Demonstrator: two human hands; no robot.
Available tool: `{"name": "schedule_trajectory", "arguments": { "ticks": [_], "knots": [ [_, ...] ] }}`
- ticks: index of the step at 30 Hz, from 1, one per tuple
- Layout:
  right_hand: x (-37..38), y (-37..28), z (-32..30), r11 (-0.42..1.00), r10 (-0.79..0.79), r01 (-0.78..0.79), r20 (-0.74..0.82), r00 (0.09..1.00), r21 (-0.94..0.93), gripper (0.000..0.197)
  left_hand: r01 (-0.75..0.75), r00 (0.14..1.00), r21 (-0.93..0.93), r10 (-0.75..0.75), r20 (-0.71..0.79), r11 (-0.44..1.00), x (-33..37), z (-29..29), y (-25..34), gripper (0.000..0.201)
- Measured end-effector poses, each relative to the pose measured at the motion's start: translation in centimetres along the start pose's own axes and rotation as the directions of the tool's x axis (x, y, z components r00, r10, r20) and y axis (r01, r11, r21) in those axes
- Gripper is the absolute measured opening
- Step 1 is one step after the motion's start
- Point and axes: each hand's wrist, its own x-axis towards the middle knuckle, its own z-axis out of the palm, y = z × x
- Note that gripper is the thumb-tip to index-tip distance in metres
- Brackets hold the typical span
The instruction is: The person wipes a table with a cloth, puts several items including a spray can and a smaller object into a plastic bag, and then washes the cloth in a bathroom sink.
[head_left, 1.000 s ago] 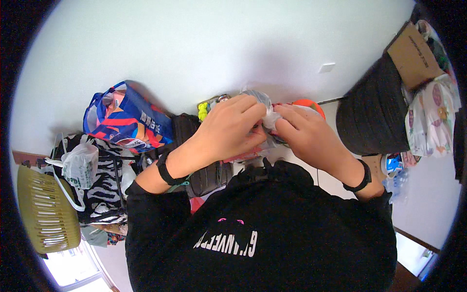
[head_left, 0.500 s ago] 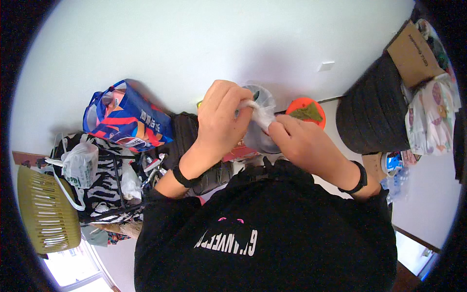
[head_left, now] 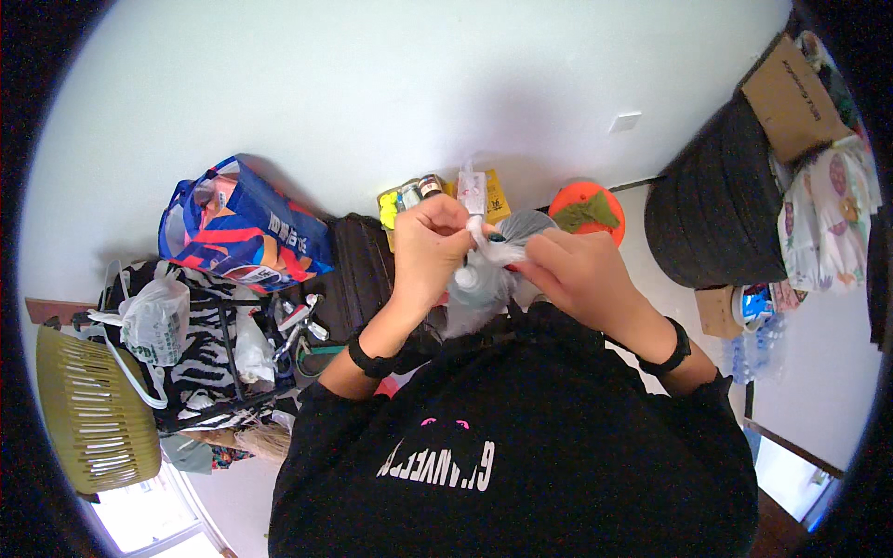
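Apparently knotting step: left hand pinches twisted strand of thin plastic bag, right hand grips bunched plastic just beside. Bag's body between hands, bulging toward black shirt. Next move likely calls for firm two-sided pull. Beyond, orange round thing near wall.

The plastic bag sits between left hand and right hand; left — the shopping bag, the basket farther left; far right — the cardboard box; ahead, the wall.
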Motion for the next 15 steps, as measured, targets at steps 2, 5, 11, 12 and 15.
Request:
{"name": "schedule_trajectory", "arguments": {
  "ticks": [2,5,11,12,15],
  "knots": [
    [-0.4,0.0,0.8,0.999,-0.006,0.006,-0.006,1.0,-0.037,0.014,0.146,0.986,-0.103,-0.137,0.091,0.984,0.0,-0.2,-1.6,0.012],
    [-1.2,0.6,3.1,0.992,0.09,-0.08,-0.11,0.99,0.095,0.013,0.246,0.962,-0.181,-0.216,0.169,0.952,0.3,0.0,-4.9,0.011],
    [-2.9,5.3,9.4,0.996,0.068,-0.066,-0.02,0.997,0.067,0.028,0.296,0.951,-0.204,-0.269,0.152,0.933,1.1,0.1,-11.7,0.016],
    [-3.2,5.8,10.3,0.994,0.097,-0.101,0.107,0.99,0.034,0.026,0.259,0.957,-0.139,-0.235,0.169,0.956,1.1,-0.1,-13.5,0.016],
    [-3.6,7.0,13.3,0.981,0.19,-0.191,0.261,0.947,-0.021,0.028,0.248,0.937,-0.009,-0.237,0.257,0.969,1.9,-0.6,-16.9,0.015]
  ]
}}
